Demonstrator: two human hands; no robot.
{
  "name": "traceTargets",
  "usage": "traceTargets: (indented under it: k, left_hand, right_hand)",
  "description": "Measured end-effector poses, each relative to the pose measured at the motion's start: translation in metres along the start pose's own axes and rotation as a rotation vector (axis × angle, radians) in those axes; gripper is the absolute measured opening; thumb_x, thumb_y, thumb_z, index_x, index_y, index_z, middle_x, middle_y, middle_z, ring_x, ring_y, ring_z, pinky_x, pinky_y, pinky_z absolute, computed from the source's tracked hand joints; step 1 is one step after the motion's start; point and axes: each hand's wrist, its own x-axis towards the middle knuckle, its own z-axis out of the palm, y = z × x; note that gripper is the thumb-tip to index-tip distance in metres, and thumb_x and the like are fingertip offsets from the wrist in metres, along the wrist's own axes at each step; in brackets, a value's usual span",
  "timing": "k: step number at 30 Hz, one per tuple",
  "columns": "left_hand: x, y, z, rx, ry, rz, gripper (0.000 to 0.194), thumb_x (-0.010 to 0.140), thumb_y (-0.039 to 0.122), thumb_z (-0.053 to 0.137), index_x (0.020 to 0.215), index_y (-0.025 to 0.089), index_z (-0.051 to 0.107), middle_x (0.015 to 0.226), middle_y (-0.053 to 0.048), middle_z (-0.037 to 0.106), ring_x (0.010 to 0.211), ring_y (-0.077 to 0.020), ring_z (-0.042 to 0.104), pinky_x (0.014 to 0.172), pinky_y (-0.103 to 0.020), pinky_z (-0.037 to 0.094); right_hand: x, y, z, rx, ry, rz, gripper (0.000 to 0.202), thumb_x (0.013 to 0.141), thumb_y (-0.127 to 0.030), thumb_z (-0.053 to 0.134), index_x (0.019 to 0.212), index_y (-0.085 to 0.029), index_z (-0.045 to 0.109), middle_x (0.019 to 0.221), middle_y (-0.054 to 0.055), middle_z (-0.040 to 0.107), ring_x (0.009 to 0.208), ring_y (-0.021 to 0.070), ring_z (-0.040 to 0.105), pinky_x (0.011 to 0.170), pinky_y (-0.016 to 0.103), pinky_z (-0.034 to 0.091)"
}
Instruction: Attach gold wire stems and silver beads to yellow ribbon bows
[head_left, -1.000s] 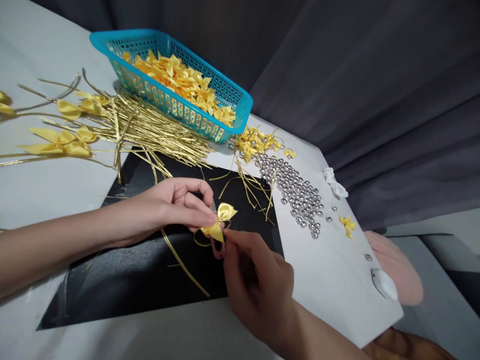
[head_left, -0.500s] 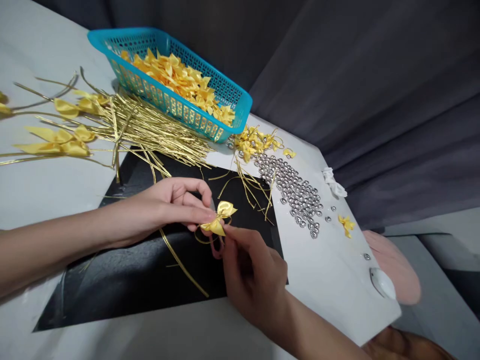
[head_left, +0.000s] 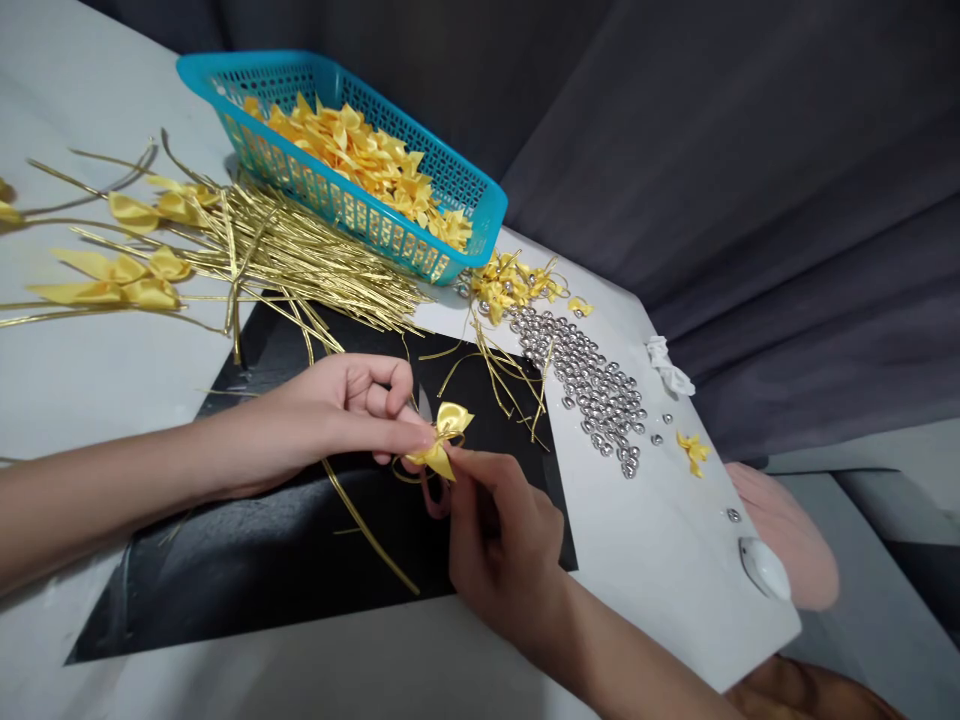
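Over a black mat (head_left: 247, 560), a yellow satin ribbon bow (head_left: 452, 418) with a looped gold cord round its middle is pinched between both hands. My left hand (head_left: 360, 405) grips the bow's left side with thumb and fingers. At its lower tail, my right hand (head_left: 506, 535) pinches with thumb and forefinger; its other fingers are curled. Beneath the bow lies a pair of scissors (head_left: 435, 497) with a pink handle, partly hidden by the hands. A loose gold cord (head_left: 371, 535) stretches across the mat below my left hand.
A blue basket (head_left: 491, 225) of yellow bows stands at the back, beside a pile of gold cords (head_left: 322, 270). Silver beads (head_left: 589, 385) spread to the right, near finished-looking bows (head_left: 499, 290). A white rounded object (head_left: 765, 568) sits by the table's right edge.
Both hands stay on the bow, which has tilted slightly, its lower tail now pointing further down. The fingers have shifted only a little.
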Motion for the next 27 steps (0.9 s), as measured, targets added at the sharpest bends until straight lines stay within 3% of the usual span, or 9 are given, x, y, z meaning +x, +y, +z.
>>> traceTargets:
  k: [5, 13, 19, 27]
  left_hand:
    - [-0.0002, 0.0005, 0.0013, 0.01, 0.034, 0.012, 0.04, 0.068, 0.012, 0.072, 0.057, 0.019, 0.034, 0.057, 0.0, 0.071, 0.051, -0.0065, 0.06, 0.05, -0.012, 0.044]
    - [0.0004, -0.0034, 0.0003, 0.064, 0.066, 0.076, 0.029, 0.065, 0.011, 0.075, 0.061, 0.017, 0.047, 0.055, 0.004, 0.069, 0.048, -0.0065, 0.061, 0.049, -0.011, 0.046]
    - [-0.0003, -0.0033, -0.0006, 0.102, 0.058, 0.094, 0.024, 0.066, 0.01, 0.073, 0.061, 0.017, 0.05, 0.053, 0.005, 0.068, 0.047, -0.0049, 0.061, 0.048, -0.008, 0.045]
    - [0.0012, 0.0, 0.0042, 0.1, 0.114, 0.102, 0.038, 0.063, 0.007, 0.071, 0.053, 0.018, 0.036, 0.052, 0.002, 0.07, 0.047, -0.0064, 0.06, 0.047, -0.01, 0.046]
  right_hand:
    - [0.001, 0.0007, 0.0008, 0.032, -0.008, 0.071, 0.022, 0.087, -0.004, 0.046, 0.102, -0.02, 0.049, 0.074, 0.0, 0.063, 0.047, 0.0054, 0.054, 0.041, 0.015, 0.041]
    - [-0.0014, 0.0008, 0.0018, 0.084, -0.033, 0.177, 0.018, 0.089, -0.006, 0.045, 0.101, -0.019, 0.049, 0.067, -0.003, 0.056, 0.052, 0.0059, 0.056, 0.05, 0.016, 0.045]
    - [-0.0018, 0.0009, 0.0044, 0.136, -0.064, 0.229, 0.015, 0.091, -0.009, 0.044, 0.101, -0.021, 0.046, 0.063, -0.005, 0.054, 0.049, 0.0042, 0.051, 0.046, 0.014, 0.039]
    - [-0.0011, 0.0035, 0.0037, 0.117, -0.094, 0.246, 0.011, 0.092, -0.012, 0.045, 0.099, -0.02, 0.047, 0.067, -0.003, 0.062, 0.048, 0.0046, 0.053, 0.046, 0.015, 0.04]
